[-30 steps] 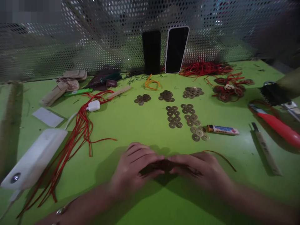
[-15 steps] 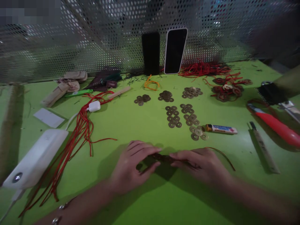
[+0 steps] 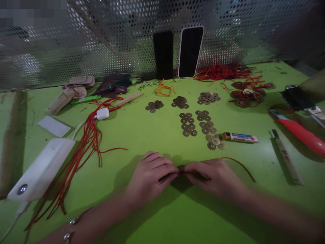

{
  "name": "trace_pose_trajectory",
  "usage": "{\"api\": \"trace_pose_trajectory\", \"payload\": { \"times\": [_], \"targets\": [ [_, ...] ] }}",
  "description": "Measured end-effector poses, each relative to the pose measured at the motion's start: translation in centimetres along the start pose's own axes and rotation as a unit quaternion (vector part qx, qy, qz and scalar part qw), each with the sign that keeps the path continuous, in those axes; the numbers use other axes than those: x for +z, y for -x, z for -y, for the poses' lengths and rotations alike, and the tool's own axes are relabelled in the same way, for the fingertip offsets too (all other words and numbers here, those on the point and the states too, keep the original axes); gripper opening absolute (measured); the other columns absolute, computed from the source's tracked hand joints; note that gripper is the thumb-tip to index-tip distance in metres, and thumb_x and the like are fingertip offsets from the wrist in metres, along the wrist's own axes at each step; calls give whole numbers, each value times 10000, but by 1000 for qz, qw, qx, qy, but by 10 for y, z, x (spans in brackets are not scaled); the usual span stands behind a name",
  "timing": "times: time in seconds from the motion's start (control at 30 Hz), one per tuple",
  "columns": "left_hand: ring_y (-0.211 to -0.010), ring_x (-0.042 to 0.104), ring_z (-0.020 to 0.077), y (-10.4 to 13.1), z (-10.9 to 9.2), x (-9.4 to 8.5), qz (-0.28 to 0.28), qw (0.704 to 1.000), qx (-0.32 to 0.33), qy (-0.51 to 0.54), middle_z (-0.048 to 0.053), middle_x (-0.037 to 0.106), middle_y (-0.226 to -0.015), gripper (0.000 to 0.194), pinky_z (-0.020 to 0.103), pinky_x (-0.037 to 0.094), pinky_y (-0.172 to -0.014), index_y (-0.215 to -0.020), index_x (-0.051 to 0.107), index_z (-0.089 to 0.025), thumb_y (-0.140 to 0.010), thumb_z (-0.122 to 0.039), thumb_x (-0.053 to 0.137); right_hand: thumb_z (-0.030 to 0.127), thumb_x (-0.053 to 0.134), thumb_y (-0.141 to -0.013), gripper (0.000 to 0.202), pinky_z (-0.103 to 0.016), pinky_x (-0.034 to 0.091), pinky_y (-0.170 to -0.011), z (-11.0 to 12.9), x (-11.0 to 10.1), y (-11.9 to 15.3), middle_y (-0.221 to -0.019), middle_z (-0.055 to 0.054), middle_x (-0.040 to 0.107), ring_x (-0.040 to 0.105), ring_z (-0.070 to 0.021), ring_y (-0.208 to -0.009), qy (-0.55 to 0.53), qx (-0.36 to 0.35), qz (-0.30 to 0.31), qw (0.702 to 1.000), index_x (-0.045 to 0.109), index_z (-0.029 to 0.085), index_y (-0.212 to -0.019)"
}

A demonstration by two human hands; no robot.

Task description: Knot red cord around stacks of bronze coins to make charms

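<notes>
Near the front middle of the table, my left hand [image 3: 151,178] and my right hand [image 3: 215,175] meet almost fingertip to fingertip. Both are closed in a pinch on a thin red cord [image 3: 242,163], whose loose end curves out beyond my right hand onto the table. Something dark and reddish sits between the fingertips, mostly hidden by them. Beyond my hands lie small groups of round, holed coins [image 3: 189,129], with further piles of coins [image 3: 208,98] farther back.
Left are a bundle of red cords [image 3: 88,135] and a white power bank [image 3: 42,169]. Right lie a glue tube [image 3: 240,137], a wooden-handled tool [image 3: 288,159] and a red-handled tool [image 3: 302,134]. Two phones [image 3: 191,52] lean on a perforated metal screen [image 3: 114,40].
The fingers of my left hand have closed from a wide curl into a pinch and moved slightly right, nearer my right hand. My right hand stays almost in place.
</notes>
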State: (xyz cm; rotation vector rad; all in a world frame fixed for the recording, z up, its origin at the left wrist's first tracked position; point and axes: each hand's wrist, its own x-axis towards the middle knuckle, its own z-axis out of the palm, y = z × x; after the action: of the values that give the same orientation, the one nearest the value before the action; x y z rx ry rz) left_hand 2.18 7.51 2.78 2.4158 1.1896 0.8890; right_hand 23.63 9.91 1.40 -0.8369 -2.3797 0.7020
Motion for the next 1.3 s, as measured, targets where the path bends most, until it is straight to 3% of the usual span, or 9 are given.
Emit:
{"api": "trace_pose_trajectory", "payload": {
  "times": [0.2, 0.4, 0.73, 1.03, 1.17, 1.3],
  "targets": [
    [-712, 649, 134, 7, 10, -11, -25, 999, 25, 10, 4, 735, -812, 143, 253, 533, -611, -957, 695, -187, -815, -191, 705, 209, 456, -956, 254, -169, 462, -395, -1, 1, -2, -628, 29, 691, 591, -73, -432, -12, 12, -7, 1000, 680, 182, -840],
    [-683, 653, 142, 17, 19, -25, 6, 1000, 4, -12, -14, 726, -763, 111, 267, 524, -577, -949, 699, -219, -849, -190, 661, 234, 494, -953, 222, -168, 460, -416, 2, -1, -5, -663, 37, 707, 603, -68, -452, -32, 23, -9, 999, 699, 196, -878],
    [-599, 619, 122, 13, 18, -26, -18, 1000, 18, -7, -41, 698, -668, 76, 265, 504, -550, -903, 686, -220, -833, -189, 689, 228, 470, -968, 243, -189, 503, -471, 0, -3, -5, -705, 30, 718, 631, -80, -496, -29, 25, -2, 999, 700, 189, -900],
    [-634, 651, 136, 14, 20, -24, 9, 999, 20, -33, -47, 725, -723, 91, 294, 530, -590, -920, 673, -239, -832, -224, 688, 238, 454, -975, 263, -181, 460, -426, 1, -3, -4, -638, 28, 693, 601, -80, -451, -3, 22, 1, 1000, 695, 187, -881],
    [-760, 686, 177, 12, 18, -21, 5, 997, 30, -66, 14, 751, -880, 252, 336, 548, -678, -1062, 635, -194, -839, -300, 681, 191, 531, -920, 169, -192, 446, -420, 1, -3, -5, -643, 30, 691, 593, -88, -447, -20, 72, 36, 997, 692, 185, -869],
    [-804, 690, 183, 8, 12, -18, 10, 998, 16, -62, 25, 748, -916, 319, 341, 556, -717, -1104, 607, -190, -837, -351, 676, 251, 560, -891, 153, -203, 481, -449, 4, -11, -12, -702, 7, 705, 627, -107, -523, -143, 207, 91, 963, 694, 190, -851]
  ]
}}
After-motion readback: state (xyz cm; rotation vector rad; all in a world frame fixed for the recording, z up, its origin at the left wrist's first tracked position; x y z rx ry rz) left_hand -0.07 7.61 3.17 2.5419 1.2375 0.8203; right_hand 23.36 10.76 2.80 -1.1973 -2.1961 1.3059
